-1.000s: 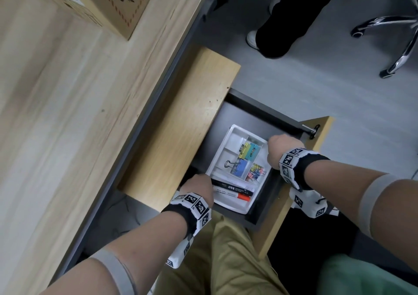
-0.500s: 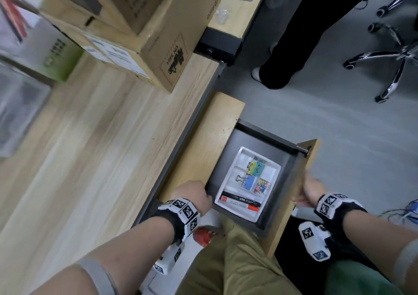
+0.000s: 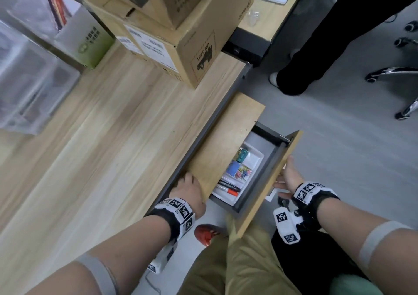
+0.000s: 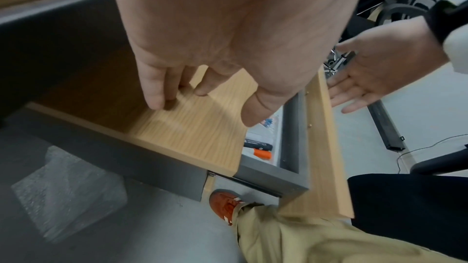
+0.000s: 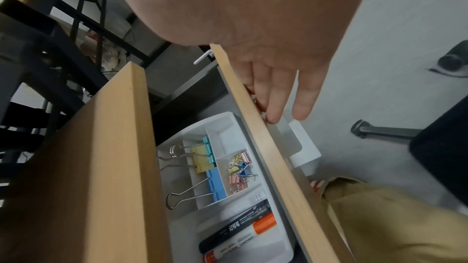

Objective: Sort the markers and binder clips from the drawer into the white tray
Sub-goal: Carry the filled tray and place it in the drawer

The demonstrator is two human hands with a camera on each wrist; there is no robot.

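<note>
The white tray [image 3: 257, 156] lies in the half-open drawer [image 3: 268, 181], partly hidden under the wooden cabinet top [image 3: 226, 141]. It holds large binder clips [image 5: 202, 157], small coloured clips [image 5: 239, 171] and two markers [image 5: 243, 229], one black and one white with an orange cap. My left hand [image 3: 188, 187] rests with relaxed fingers [image 4: 154, 95] on the cabinet top and holds nothing. My right hand [image 5: 278, 105] presses flat, straight fingers against the outside of the drawer front [image 5: 273, 167], above its white handle [image 5: 301, 143].
Stacked cardboard boxes [image 3: 181, 30] and a clear plastic bin [image 3: 29, 75] stand on the wooden desk [image 3: 90, 147]. Another person's dark trouser legs [image 3: 316, 52] and a chair base [image 3: 395, 73] are on the grey floor. My knee [image 3: 244, 260] sits just under the drawer.
My right hand left the tray and went to the outside of the drawer front. The drawer has slid inward, covering more of the tray. My left hand moved onto the cabinet top.
</note>
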